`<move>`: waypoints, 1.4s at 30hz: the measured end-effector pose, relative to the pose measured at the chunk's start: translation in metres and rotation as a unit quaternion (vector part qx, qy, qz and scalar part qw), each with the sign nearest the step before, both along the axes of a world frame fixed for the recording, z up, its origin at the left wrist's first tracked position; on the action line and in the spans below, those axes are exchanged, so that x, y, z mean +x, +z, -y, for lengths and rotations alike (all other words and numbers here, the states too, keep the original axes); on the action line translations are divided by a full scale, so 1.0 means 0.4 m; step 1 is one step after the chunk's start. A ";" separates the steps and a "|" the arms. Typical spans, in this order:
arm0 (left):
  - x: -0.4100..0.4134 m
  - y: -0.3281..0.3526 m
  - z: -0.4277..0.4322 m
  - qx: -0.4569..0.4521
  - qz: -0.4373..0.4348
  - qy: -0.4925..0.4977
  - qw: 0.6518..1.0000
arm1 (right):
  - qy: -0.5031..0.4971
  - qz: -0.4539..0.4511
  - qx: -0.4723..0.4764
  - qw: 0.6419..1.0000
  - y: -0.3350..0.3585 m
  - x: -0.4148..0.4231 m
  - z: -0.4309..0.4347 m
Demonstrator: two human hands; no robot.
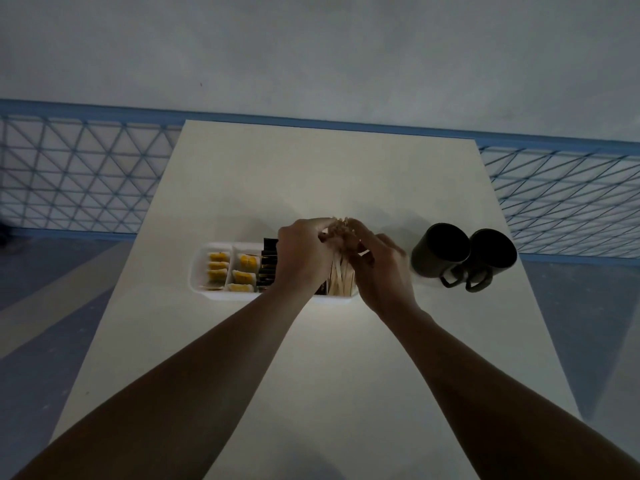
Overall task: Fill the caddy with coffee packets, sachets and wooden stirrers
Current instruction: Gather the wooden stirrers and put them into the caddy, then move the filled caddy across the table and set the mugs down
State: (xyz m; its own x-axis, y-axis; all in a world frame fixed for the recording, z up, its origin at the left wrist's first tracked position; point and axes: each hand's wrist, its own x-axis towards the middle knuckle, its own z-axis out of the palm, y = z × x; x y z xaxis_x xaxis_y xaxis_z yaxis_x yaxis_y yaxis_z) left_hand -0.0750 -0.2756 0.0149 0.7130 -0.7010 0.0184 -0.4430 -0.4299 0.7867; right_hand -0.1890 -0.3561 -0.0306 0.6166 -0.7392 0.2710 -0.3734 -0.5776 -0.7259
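- Gripping a bundle of wooden stirrers (341, 277) with both hands in the head view: our left hand (304, 261) and right hand (382, 271) are curled around its upper part, fingertips meeting at the top.
- Stirrers stand upright in the right end compartment of the white caddy (202, 271), mid-table (311, 174).
- Yellow sachets (230, 271) fill the two left compartments; dark coffee packets (268, 268) stand between them and the stirrers.
- Two dark mugs (462, 256) sit touching near the table's right edge.

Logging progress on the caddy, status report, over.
Left hand and right hand both on wooden stirrers in caddy. Sachets loaded. Two mugs clear, right.
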 end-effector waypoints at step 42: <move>0.222 -0.112 -0.300 0.202 -0.106 0.108 0.968 | -0.008 -0.137 0.191 0.972 -0.074 0.015 -0.085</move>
